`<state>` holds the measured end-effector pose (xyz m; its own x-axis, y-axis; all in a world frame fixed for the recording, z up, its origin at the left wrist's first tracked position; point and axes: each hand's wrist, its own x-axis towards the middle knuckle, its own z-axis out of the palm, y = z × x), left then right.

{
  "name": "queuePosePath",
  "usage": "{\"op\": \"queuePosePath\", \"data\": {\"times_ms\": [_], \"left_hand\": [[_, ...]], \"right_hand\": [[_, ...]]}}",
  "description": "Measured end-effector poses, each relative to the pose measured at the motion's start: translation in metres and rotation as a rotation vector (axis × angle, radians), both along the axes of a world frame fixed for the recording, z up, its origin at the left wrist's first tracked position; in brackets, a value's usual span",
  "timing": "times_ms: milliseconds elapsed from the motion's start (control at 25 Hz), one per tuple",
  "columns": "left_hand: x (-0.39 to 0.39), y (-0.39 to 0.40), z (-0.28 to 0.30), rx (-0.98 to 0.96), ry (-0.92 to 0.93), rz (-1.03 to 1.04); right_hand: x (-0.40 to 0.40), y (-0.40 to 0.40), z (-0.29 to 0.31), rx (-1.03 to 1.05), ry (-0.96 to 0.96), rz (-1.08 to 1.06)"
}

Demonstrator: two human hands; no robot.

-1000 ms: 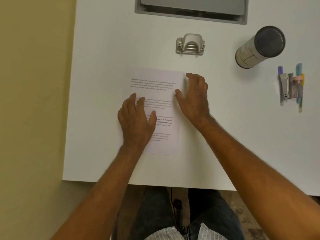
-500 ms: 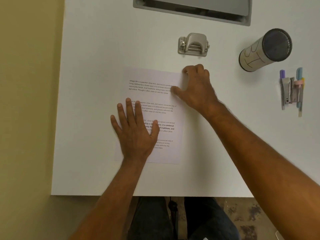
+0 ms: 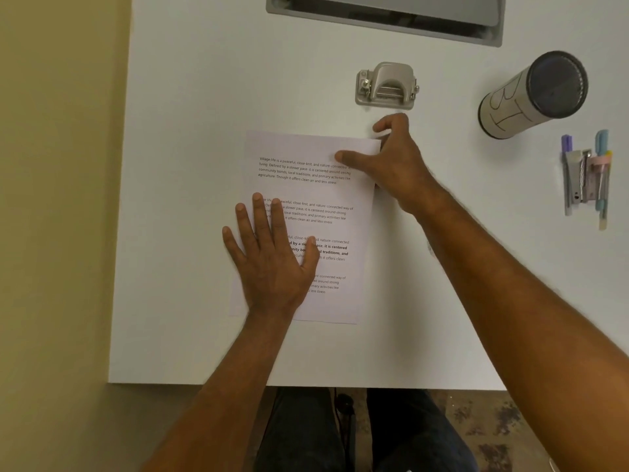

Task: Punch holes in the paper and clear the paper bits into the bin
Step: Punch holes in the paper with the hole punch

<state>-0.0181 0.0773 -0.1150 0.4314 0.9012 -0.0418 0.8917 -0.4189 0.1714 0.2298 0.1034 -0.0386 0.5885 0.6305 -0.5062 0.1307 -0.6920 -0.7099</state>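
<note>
A printed sheet of paper [image 3: 316, 148] lies flat on the white table [image 3: 190, 233], near its middle. My left hand [image 3: 272, 257] presses flat on the sheet's lower left part, fingers spread. My right hand [image 3: 394, 161] is at the sheet's top right corner, thumb on top of the paper and fingers curled at the corner's edge. A silver hole punch [image 3: 386, 85] stands just beyond that hand, untouched. A cylindrical bin [image 3: 503, 107] with drawn letters and a dark open top stands at the right.
A stapler and several pens [image 3: 583, 175] lie at the far right edge. A grey recessed tray [image 3: 384, 15] runs along the table's far side. The table's left edge borders a yellow-green wall, and its near edge is above my legs.
My right hand has slid up the sheet's right edge to its top right corner. My left hand has flattened, spread its fingers and shifted lower on the page.
</note>
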Motion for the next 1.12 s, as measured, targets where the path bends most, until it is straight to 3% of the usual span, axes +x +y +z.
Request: {"op": "queuePosePath", "data": {"times_ms": [160,400,640,920,1120], "left_hand": [[0.000,0.001,0.003,-0.017,-0.010,-0.004],[0.000,0.002,0.008,-0.062,-0.019,0.003],[-0.004,0.005,0.022,-0.140,-0.096,0.042],[-0.008,0.016,0.048,-0.229,-0.347,0.234],[-0.006,0.016,0.061,-0.390,-0.705,0.443]], "right_hand": [[-0.001,-0.018,-0.004,0.061,0.250,-0.175],[0.005,-0.034,-0.013,0.008,0.349,-0.006],[0.008,-0.051,-0.022,0.082,0.413,-0.091],[0.022,-0.101,-0.020,0.138,0.443,-0.343],[0.018,-0.139,-0.017,0.197,0.498,-0.628]]}}
